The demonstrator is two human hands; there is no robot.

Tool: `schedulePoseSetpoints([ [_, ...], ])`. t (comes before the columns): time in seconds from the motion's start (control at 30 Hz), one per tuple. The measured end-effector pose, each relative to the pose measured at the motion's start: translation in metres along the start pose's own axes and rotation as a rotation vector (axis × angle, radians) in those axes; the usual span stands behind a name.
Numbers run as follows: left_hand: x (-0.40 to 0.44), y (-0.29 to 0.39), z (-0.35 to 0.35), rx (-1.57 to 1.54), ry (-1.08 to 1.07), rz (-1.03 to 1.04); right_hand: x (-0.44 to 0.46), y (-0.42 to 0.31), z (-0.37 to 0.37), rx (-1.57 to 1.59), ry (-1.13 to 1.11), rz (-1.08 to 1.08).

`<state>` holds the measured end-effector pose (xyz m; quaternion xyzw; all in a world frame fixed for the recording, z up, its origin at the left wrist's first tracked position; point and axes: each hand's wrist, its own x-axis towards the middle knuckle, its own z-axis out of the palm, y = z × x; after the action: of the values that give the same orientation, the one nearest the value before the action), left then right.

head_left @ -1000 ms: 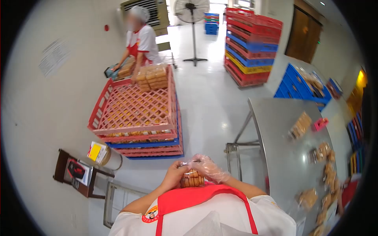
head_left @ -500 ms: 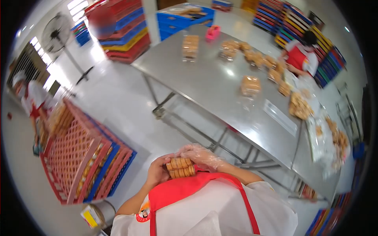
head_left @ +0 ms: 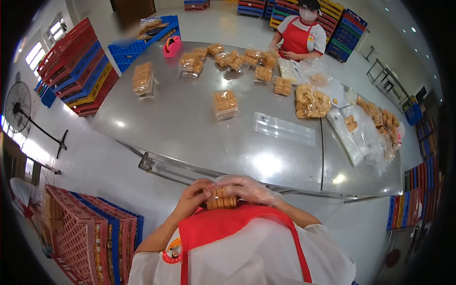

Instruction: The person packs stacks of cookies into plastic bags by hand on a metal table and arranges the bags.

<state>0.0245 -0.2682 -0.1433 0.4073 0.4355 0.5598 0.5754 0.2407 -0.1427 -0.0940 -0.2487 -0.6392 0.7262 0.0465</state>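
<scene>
Close to my chest, over the red apron point(head_left: 223, 223), I hold a pack of round golden biscuits point(head_left: 221, 203) stacked in rows. My left hand point(head_left: 194, 195), bare, is closed around the pack's left side with the thumb on top. My right hand point(head_left: 247, 188) wears a clear plastic glove and grips the right side from above. Beyond them lies the steel table point(head_left: 175, 137). On it are a wrapped biscuit pack point(head_left: 225, 104), another pack point(head_left: 143, 80) at the left, and flat clear plastic bags point(head_left: 285, 129).
A pink tape dispenser point(head_left: 172, 46) stands at the table's far left corner. Biscuit packs point(head_left: 232, 61) line the back edge, with loose biscuits point(head_left: 311, 102) in plastic at the right. Stacked crates point(head_left: 85, 71) and pink crates point(head_left: 76, 228) stand left. A co-worker point(head_left: 300, 38) is across the table.
My view has turned right and the table now lies straight in front of me. The biscuit pack stays at my chest, and my left thumb has moved onto its top.
</scene>
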Motion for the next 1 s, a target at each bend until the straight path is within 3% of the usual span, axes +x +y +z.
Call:
schedulePoseSetpoints([
  [0.13, 0.044, -0.007, 0.021, 0.1, -0.021, -0.014, -0.021, 0.001, -0.028, 0.524, 0.166, 0.117],
  [0.23, 0.077, -0.005, 0.039, 0.135, -0.06, -0.014, -0.025, 0.009, -0.055, -0.095, 0.188, -0.117],
  [0.33, 0.114, 0.024, 0.058, 0.396, -0.134, 0.067, -0.033, -0.03, -0.06, -0.865, 0.225, -0.036],
  [0.43, 0.155, 0.048, 0.075, 0.574, -0.151, 0.042, -0.034, -0.049, -0.043, -1.047, 0.565, -0.121],
  [0.53, 0.19, 0.042, 0.086, 0.741, -0.264, 0.163, -0.015, -0.05, -0.044, -0.756, 0.739, -0.065],
  [0.57, 0.196, 0.044, 0.088, 0.654, -0.278, 0.161, -0.012, -0.046, -0.047, -0.641, 0.801, -0.069],
  [0.67, 0.199, 0.076, 0.1, 0.382, -0.307, 0.041, -0.027, -0.045, -0.059, 0.1, 0.818, -0.167],
  [0.73, 0.191, 0.092, 0.101, 0.517, -0.271, 0.147, -0.039, -0.047, -0.062, 0.706, 0.764, -0.355],
  [0.77, 0.19, 0.094, 0.099, 0.581, -0.254, 0.209, -0.045, -0.043, -0.063, 0.822, 0.726, -0.441],
  [0.87, 0.192, 0.077, 0.073, 1.188, -0.381, 0.718, -0.059, -0.032, -0.063, 1.059, 0.619, -0.672],
  [0.97, 0.192, 0.061, 0.055, 1.503, -0.628, 0.928, -0.062, -0.034, -0.055, 1.057, 0.68, -0.734],
  [1.0, 0.193, 0.059, 0.054, 1.557, -0.621, 0.94, -0.062, -0.032, -0.054, 1.068, 0.68, -0.76],
])
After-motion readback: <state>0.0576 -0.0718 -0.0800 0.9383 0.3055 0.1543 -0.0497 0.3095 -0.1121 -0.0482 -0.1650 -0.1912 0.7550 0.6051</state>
